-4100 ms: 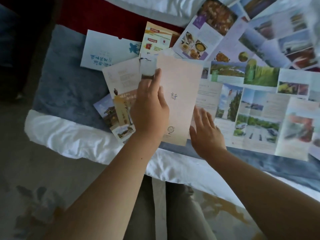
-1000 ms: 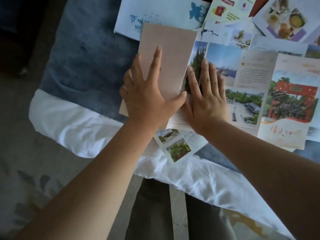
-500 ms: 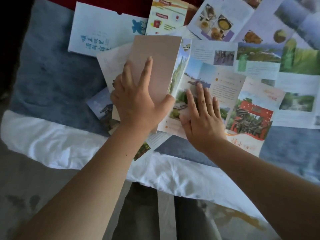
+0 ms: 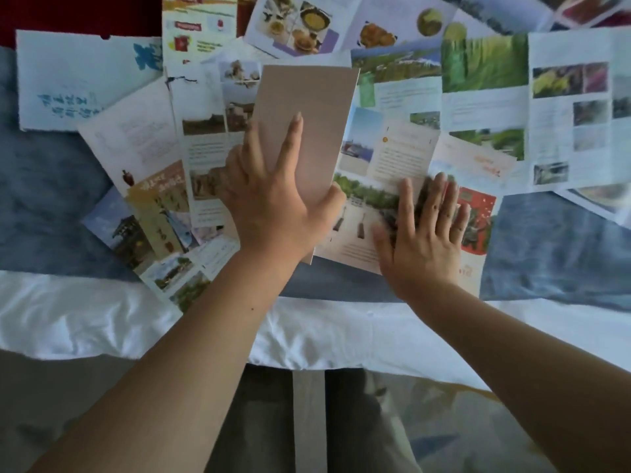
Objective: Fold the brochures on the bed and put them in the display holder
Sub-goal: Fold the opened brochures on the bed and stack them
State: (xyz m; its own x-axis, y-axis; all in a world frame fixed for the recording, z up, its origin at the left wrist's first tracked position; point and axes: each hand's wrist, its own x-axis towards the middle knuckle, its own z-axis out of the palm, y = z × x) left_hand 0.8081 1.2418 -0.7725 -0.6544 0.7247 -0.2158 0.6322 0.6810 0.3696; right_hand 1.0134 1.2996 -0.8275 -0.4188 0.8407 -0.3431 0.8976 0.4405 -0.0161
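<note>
A plain beige folded brochure (image 4: 307,107) lies on the pile at the bed's near edge. My left hand (image 4: 273,196) presses flat on its lower half, fingers spread, thumb hooked over its right edge. Just to the right, an unfolded brochure (image 4: 392,155) with photos of trees, sky and a red gate lies open. My right hand (image 4: 423,230) rests flat on its lower panels, fingers apart. No display holder is in view.
Several more brochures cover the blue blanket (image 4: 51,186): a white one with blue writing (image 4: 75,83) at far left, food-photo ones (image 4: 307,22) at the top, green landscape ones (image 4: 488,63) at right. The white sheet edge (image 4: 85,319) runs below; my legs stand against it.
My right hand has slid rightward across the open brochure, away from the beige one. My left hand stays pressed on the beige brochure. The view has shifted slightly.
</note>
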